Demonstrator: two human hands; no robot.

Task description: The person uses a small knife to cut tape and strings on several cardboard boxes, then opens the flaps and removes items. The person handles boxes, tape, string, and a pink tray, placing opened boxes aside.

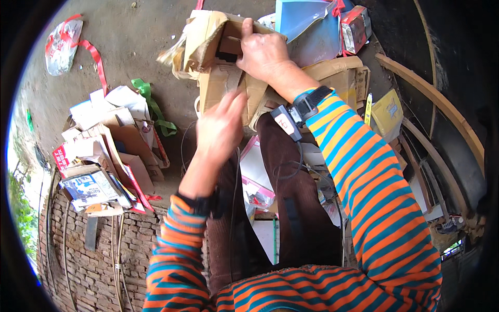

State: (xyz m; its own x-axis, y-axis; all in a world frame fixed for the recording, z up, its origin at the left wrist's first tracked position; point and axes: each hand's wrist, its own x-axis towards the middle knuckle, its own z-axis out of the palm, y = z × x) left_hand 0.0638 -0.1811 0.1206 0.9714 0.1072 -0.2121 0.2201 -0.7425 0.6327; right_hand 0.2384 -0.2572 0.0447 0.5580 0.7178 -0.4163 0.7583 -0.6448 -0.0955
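Note:
A torn brown cardboard box (208, 39) lies on the ground beyond my knees, its open side toward me and dark inside. My right hand (264, 52) is closed on the box's upper right edge, thumb pointing up. Below the box opening, in front of a hanging flap (215, 86), is my left hand (223, 125). Its fingers are smeared by motion, so I cannot tell whether they touch the cardboard. Each wrist wears a dark band, and a small grey device (286, 123) sits at the right one.
A pile of flattened cartons and paper (104, 151) stands at the left, with a green strap (150, 106) beside it. Far left lies a clear plastic bag (63, 47) with red ribbon. Blue folders (306, 31), a red box (356, 30) and curved wooden strips (442, 99) are at the right.

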